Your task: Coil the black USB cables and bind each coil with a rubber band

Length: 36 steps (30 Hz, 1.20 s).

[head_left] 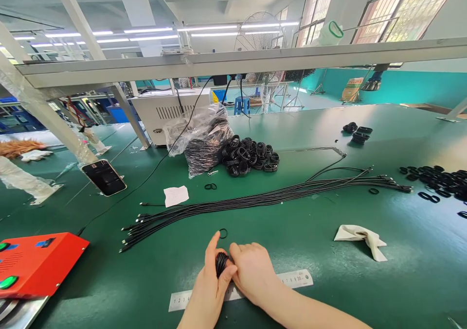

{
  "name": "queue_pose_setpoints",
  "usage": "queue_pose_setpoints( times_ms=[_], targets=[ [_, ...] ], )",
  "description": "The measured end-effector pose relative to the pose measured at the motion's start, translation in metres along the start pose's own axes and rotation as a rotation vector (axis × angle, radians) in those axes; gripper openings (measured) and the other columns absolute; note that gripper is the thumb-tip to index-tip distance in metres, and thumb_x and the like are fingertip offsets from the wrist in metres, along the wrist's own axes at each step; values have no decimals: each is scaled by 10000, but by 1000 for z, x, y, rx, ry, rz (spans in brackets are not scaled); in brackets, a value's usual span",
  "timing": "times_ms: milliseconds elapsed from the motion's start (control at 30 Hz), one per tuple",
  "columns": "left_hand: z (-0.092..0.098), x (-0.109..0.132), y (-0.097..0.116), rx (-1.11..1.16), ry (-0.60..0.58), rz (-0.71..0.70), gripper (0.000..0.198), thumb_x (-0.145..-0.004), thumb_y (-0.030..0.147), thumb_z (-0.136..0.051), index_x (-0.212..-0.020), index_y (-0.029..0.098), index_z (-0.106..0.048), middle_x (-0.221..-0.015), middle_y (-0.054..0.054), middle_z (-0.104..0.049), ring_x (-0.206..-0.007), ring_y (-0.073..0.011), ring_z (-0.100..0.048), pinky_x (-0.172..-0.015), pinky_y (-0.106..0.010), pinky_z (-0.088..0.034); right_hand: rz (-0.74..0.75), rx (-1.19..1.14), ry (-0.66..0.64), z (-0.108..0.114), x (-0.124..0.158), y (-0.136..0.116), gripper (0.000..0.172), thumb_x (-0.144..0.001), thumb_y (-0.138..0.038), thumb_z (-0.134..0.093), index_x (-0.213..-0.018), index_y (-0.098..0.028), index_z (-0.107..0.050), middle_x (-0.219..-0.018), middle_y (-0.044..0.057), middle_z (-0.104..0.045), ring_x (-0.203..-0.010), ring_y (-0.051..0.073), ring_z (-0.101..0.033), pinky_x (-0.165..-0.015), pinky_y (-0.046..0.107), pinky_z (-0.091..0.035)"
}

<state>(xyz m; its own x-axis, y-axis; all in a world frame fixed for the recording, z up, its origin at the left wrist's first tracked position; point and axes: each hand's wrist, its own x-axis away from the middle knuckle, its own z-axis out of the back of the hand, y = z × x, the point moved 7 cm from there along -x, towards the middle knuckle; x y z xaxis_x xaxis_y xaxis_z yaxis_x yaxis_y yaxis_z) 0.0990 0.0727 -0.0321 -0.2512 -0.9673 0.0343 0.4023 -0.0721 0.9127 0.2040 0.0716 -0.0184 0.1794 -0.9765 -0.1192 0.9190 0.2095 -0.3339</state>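
Tightly, the left hand (207, 290) clenches a small coil of black cable (221, 263), while the fingers (237, 255) of the right hand (253, 273) clasp it from the other side. Both hands are over a steel ruler (295, 279) on the green worktop (365, 290), near a small black ring (223, 233) and a bundle of black cables (255, 206).

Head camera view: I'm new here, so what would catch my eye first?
The bright red box at lower left stands out against the green mat. Across the middle lies a long bundle of black cables, a heap of black coils beyond it. At bottom centre, the left hand and right hand grip a small black coil.
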Motion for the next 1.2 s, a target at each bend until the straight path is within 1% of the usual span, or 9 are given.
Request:
queue_pose_setpoints(
  times_ms=[67, 133, 300, 467, 567, 667, 767, 900, 1200],
  targets=[
    [-1, -1, 1, -13, -64, -3, 926, -819, 649, -450, -1512, 234, 3, -953, -53, -647, -693, -236, -623, -703, -369, -472, 75, 61, 39, -1, -1, -1, 127, -872, -183, -502, -978, -157, -568, -703, 71, -669, -646, 227, -610, -612, 320, -325],
    [-2, -1, 2, -13, -125, 6, 1094, -766, 640, -544, -1499, 218, 150, -957, -53, -650, -740, -256, -634, -721, -382, -472, 196, 73, 71, -3, 0, -7, 246, -869, -153, -495, -1112, -143, -532, -734, 62, -671, -656, 217, -603, -621, 322, -335],
    [0, 2, 3, 68, -249, 68, 1291, -617, 418, -778, -1494, 272, 159, -931, -25, -679, -732, -238, -628, -732, -386, -487, 348, 9, 127, -5, 5, -17, 257, -863, -120, -483, -1117, -112, -526, -779, 70, -666, -667, 199, -574, -651, 329, -356],
    [5, 6, 13, 136, -301, 110, 910, -596, 268, -778, -1402, 251, -356, -1069, -80, -690, -876, -248, -654, -779, -368, -507, 374, -9, 174, -2, 8, -21, 176, -850, -100, -473, -1007, -110, -550, -754, 67, -636, -669, 198, -539, -664, 333, -356],
    [11, 5, 19, 46, -295, 118, 682, -621, 215, -732, -1255, 229, -482, -1062, -70, -703, -950, -255, -643, -847, -370, -482, 399, -25, 189, -1, 7, -23, 157, -854, -86, -453, -977, -118, -545, -743, 59, -615, -664, 193, -518, -673, 332, -356],
    [17, 1, 21, -73, -297, 119, 417, -624, 228, -716, -1024, 211, -600, -938, -44, -730, -854, -252, -648, -805, -366, -483, 434, 4, 174, -2, 7, -27, 173, -849, -77, -448, -983, -122, -547, -741, 55, -603, -663, 195, -500, -682, 335, -358],
    [21, -3, 19, -146, -252, 110, 251, -615, 233, -704, -853, 197, -634, -835, -29, -730, -762, -242, -639, -712, -336, -484, 439, 34, 167, -3, 8, -30, 193, -842, -67, -443, -996, -115, -548, -751, 62, -598, -675, 201, -497, -700, 345, -364],
    [18, -2, 16, -262, -229, 114, 125, -684, 191, -602, -808, 195, -617, -787, -21, -722, -715, -218, -629, -644, -296, -457, 448, 34, 203, -3, 10, -32, 254, -849, -52, -415, -1072, -98, -529, -777, 72, -601, -687, 206, -500, -716, 356, -371],
    [14, -9, -7, -386, -153, 138, 232, -725, 79, -508, -894, 214, -591, -841, -58, -728, -793, -238, -660, -709, -300, -427, 354, -27, 257, -5, 10, -29, 262, -830, -30, -395, -1020, -112, -554, -793, 81, -615, -689, 211, -511, -700, 361, -381]
  ],
)
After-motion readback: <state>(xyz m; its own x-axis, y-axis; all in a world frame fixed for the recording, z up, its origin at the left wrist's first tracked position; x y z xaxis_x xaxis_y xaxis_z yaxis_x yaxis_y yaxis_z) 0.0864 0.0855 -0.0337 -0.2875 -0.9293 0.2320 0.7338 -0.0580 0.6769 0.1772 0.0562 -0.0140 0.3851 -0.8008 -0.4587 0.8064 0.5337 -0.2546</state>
